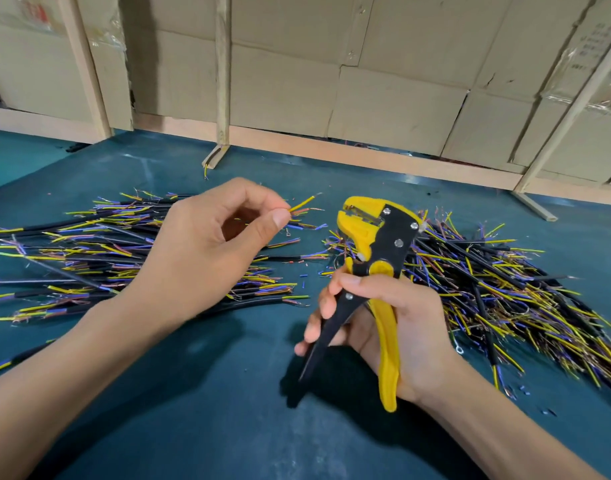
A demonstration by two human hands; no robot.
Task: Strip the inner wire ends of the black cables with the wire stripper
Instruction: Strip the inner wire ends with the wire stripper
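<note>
Wire stripping, head view. The left hand [207, 244] pinches the fanned inner wire ends [302, 207] of one black cable between thumb and curled fingers; the wires project rightward past the thumb tip, while the cable's black sheath is hidden under the hand. The right hand [383, 320] grips the wire stripper [373, 258] with fingers wrapped round both handles, which stand apart, so the yellow head appears open at its toothed mouth. The wire tips lie just beside that mouth, not yet inside it, to its left and at about the same height.

To do this step well, judged from the layout: separate one coloured wire, feed only its tip squarely into the mouth, hold the cable steady, then squeeze the handles fully so insulation is cut without nicking the strands.

Two piles flank the hands on the teal table [227, 393]: the left pile of cables [89, 251] beneath and behind the left hand, and the right pile of cables [498, 282] behind the tool. Insulation scraps [304, 282] dot the table between them
</note>
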